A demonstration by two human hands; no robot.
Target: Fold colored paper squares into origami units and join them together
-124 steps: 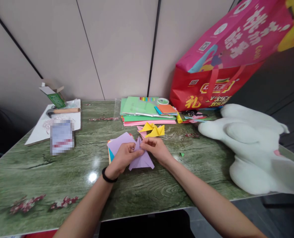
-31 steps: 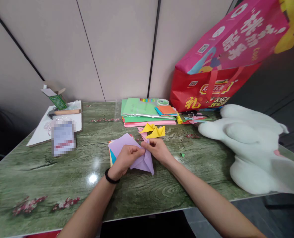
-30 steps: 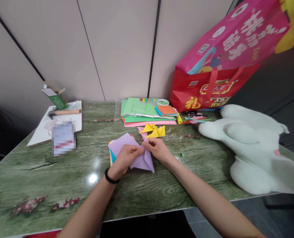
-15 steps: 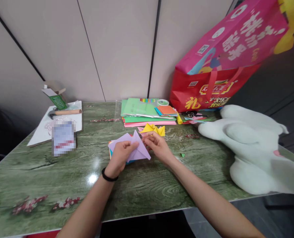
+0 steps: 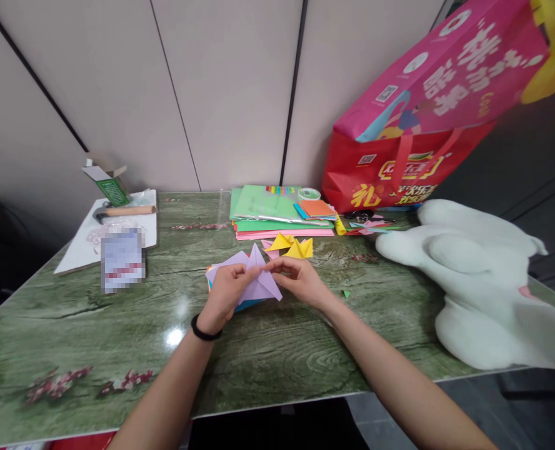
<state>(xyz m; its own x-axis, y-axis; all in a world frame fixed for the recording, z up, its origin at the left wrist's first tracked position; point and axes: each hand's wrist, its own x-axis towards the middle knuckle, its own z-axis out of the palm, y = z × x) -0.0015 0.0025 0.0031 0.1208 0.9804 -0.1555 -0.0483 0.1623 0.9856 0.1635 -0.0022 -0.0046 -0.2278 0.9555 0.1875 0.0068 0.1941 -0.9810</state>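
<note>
Green wood-grain table [image 5: 277,375]: bare at its near edge, between the two forearms. Black band [image 5: 205,329] on the left wrist.

Left hand [image 5: 229,289]: thumb on top, pinching a lilac fold [image 5: 266,289]; grip narrow, firm on the paper. Right hand [image 5: 302,279]: fingertips gathered at the right edge of the fold's raised point; whether they pinch it or only touch it, cannot tell. Fold is at table centre, one tip pointing away from the body, one corner spread to lower right.

Beneath and left of the fold: a paper pile [image 5: 233,259], lilac on top, blue showing at the near side. Partly covered by the left hand.

Just beyond the hands: two yellow folds [image 5: 300,249] and, beside them, a pink fold [image 5: 270,249]. Green scrap [image 5: 346,294] lies to the right of the right hand. Farther right, a white plush [image 5: 474,250] on its side.

Left side, well apart from the hands: blurred packet [image 5: 122,259], white board [image 5: 74,253], hammer [image 5: 132,211], opened box [image 5: 111,189] tilted behind it.

Behind the yellow folds: sheet stack [image 5: 268,203] with orange square [image 5: 317,207] and tape roll [image 5: 309,194]; yellow tube [image 5: 339,225] at its right. Farthest: red bag [image 5: 352,165], pink bag [image 5: 441,94] above it, pale wall [image 5: 235,94].
</note>
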